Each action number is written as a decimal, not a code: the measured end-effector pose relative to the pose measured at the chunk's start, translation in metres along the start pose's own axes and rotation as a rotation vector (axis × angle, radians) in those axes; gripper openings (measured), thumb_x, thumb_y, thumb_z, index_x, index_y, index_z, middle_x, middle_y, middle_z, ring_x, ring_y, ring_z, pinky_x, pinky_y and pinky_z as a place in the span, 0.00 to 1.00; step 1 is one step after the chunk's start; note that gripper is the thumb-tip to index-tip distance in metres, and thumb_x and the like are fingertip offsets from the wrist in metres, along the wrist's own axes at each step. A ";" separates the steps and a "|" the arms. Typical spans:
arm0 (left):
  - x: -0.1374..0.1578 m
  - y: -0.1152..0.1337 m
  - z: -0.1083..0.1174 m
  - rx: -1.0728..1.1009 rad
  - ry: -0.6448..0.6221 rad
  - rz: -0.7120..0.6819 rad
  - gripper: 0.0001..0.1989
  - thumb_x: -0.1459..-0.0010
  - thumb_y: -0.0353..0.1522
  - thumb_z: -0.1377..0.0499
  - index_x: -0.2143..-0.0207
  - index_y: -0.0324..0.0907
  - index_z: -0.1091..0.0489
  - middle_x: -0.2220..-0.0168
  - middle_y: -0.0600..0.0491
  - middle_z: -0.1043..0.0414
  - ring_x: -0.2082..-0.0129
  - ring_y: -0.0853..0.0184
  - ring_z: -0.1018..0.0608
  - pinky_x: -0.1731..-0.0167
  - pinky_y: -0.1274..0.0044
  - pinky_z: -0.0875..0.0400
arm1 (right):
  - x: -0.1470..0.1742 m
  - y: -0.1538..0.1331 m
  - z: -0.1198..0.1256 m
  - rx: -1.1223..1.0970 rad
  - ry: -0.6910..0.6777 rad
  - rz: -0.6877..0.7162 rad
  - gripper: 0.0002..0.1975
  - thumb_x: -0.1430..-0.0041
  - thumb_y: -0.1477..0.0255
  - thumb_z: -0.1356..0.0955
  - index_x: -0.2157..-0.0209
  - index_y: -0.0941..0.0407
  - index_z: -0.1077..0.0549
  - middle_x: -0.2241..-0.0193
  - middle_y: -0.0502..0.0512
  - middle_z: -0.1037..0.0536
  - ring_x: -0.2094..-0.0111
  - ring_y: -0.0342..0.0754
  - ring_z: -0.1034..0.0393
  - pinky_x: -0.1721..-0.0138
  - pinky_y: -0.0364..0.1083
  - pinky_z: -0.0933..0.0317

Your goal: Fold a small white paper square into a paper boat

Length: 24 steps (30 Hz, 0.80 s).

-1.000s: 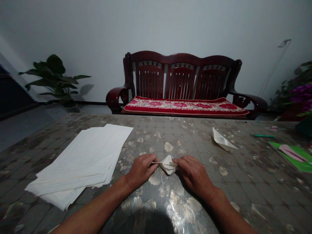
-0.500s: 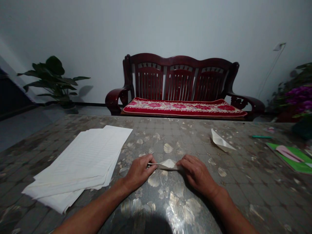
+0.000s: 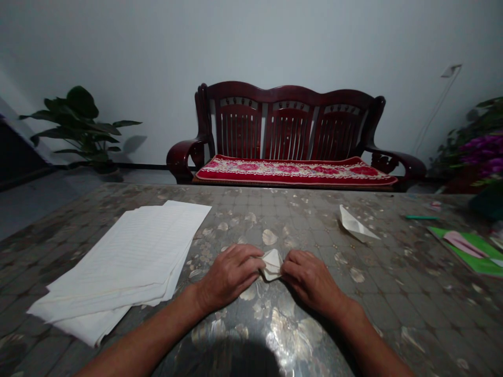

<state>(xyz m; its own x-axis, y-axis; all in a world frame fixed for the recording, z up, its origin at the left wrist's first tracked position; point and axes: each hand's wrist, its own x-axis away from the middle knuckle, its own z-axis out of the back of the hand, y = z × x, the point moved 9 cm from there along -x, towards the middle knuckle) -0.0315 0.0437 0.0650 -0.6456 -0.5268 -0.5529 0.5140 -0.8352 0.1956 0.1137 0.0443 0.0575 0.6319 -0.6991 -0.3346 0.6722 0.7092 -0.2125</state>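
A small folded paper boat (image 3: pixel 272 263) of whitish paper is between my hands, low over the table. My left hand (image 3: pixel 234 269) pinches its left end between thumb and fingers. At the opposite end, my right hand (image 3: pixel 307 273) grips it the same way. The boat's pointed middle stands up, and its sides bulge apart toward me. My fingers hide both ends. Another folded paper boat (image 3: pixel 356 225) rests on the table, beyond my right hand and to the right.
A stack of white paper sheets (image 3: pixel 133 251) lies at left on the patterned table (image 3: pixel 251 209). Toward the right are a green pen (image 3: pixel 421 217) and a green sheet (image 3: pixel 477 251) with a pink piece (image 3: pixel 466 244) on it. Behind the table stands a wooden bench (image 3: pixel 288 125).
Both hands have come closer together, the left moving right. The paper boat between them went from stretched flat and wide to shorter, with its sides opened out.
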 end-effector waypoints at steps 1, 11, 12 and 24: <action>-0.002 0.004 0.000 -0.009 -0.016 -0.040 0.10 0.35 0.29 0.43 0.52 0.45 0.30 0.50 0.48 0.26 0.49 0.62 0.26 0.48 0.70 0.33 | 0.000 -0.001 0.000 -0.001 -0.009 0.002 0.11 0.31 0.72 0.39 0.68 0.55 0.30 0.69 0.53 0.29 0.67 0.47 0.38 0.65 0.45 0.49; -0.003 0.010 -0.008 -0.100 -0.073 -0.082 0.10 0.31 0.32 0.48 0.61 0.45 0.27 0.63 0.51 0.24 0.56 0.64 0.26 0.50 0.71 0.37 | -0.002 -0.001 0.007 -0.188 0.001 0.015 0.10 0.34 0.76 0.37 0.65 0.53 0.25 0.66 0.53 0.27 0.64 0.46 0.34 0.64 0.44 0.43; -0.003 0.011 -0.009 -0.102 -0.074 -0.089 0.10 0.31 0.32 0.48 0.61 0.45 0.27 0.63 0.51 0.25 0.56 0.64 0.26 0.50 0.70 0.37 | -0.002 0.000 0.007 -0.201 -0.002 0.010 0.10 0.34 0.76 0.37 0.64 0.53 0.25 0.65 0.53 0.26 0.63 0.47 0.33 0.63 0.44 0.42; -0.005 0.013 -0.012 -0.081 -0.110 -0.110 0.10 0.32 0.31 0.48 0.64 0.44 0.28 0.68 0.53 0.26 0.60 0.64 0.28 0.46 0.68 0.39 | -0.002 0.000 0.001 -0.091 -0.039 -0.089 0.04 0.39 0.72 0.32 0.64 0.54 0.24 0.64 0.54 0.28 0.62 0.49 0.35 0.61 0.48 0.44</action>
<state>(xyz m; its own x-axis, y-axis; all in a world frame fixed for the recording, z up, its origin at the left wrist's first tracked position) -0.0146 0.0371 0.0601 -0.7561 -0.4504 -0.4749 0.4777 -0.8757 0.0700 0.1131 0.0459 0.0586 0.5870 -0.7616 -0.2747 0.6898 0.6481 -0.3228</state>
